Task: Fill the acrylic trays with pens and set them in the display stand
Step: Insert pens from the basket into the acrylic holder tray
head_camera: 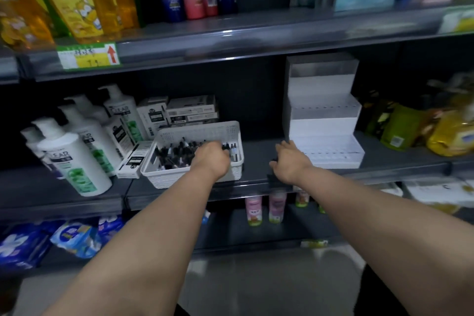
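A white slotted basket (164, 177) sits on the middle shelf, with several dark pens (174, 154) lying in it. My left hand (211, 159) reaches into the basket's right half, its fingers curled down around pens at their tips. A white stepped acrylic display stand (323, 113) is on the same shelf to the right, and its lowest tray (333, 155) shows rows of small holes. My right hand (291, 161) lies palm down on the shelf with fingers spread, touching the stand's front left corner. No pens are visible in the stand.
White shampoo pump bottles (74, 156) and small boxes (189, 110) crowd the shelf left of and behind the basket. Green and yellow refill pouches (446, 133) stand right of the stand. The upper shelf edge (230, 43) overhangs close above. Small bottles (277, 206) stand on the shelf below.
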